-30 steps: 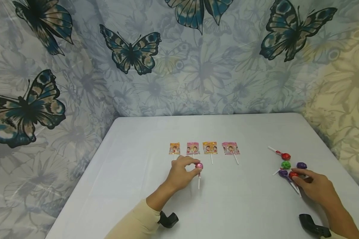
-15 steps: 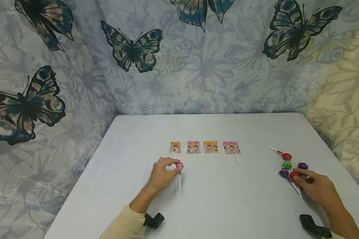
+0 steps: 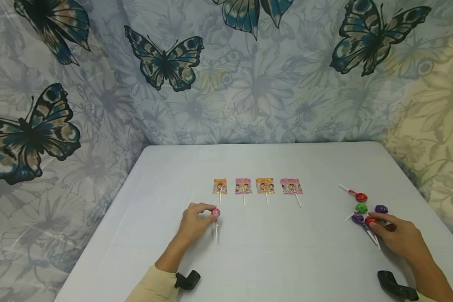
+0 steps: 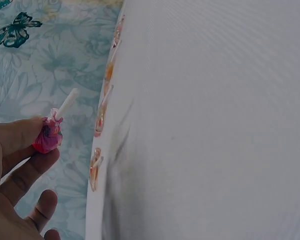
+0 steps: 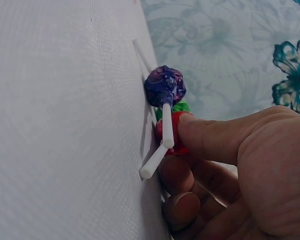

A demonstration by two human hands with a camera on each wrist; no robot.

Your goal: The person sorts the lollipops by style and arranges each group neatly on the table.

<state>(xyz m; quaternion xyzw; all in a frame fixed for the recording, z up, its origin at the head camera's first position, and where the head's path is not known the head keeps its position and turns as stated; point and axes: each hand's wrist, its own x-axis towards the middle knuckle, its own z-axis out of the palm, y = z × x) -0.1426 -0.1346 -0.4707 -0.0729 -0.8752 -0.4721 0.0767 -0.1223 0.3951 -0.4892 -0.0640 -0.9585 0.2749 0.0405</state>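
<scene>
My left hand (image 3: 195,221) pinches a pink lollipop (image 4: 49,136) by its round wrapped head, between thumb and fingertips. The lollipop's white stick (image 3: 217,234) points toward me in the head view. It is just in front of the leftmost of several flat lollipops, an orange one (image 3: 219,186). On the right, my right hand (image 3: 400,235) pinches the head of a red lollipop (image 5: 172,132) down at the table. Beside that lie a purple lollipop (image 5: 165,86) and a green one (image 3: 361,208). A second purple one (image 3: 381,209) sits behind my right fingers, its stick hidden.
A row of flat wrapped lollipops continues right with a pink (image 3: 243,186), an orange (image 3: 265,186) and a pink one (image 3: 292,186). Another red lollipop (image 3: 360,197) lies behind the right cluster. The white table (image 3: 279,260) meets a butterfly-printed cloth (image 3: 256,84) at the back.
My left hand has moved left with the pink lollipop, from in front of the second flat lollipop to the leftmost one. My right hand has stayed put on the red lollipop.
</scene>
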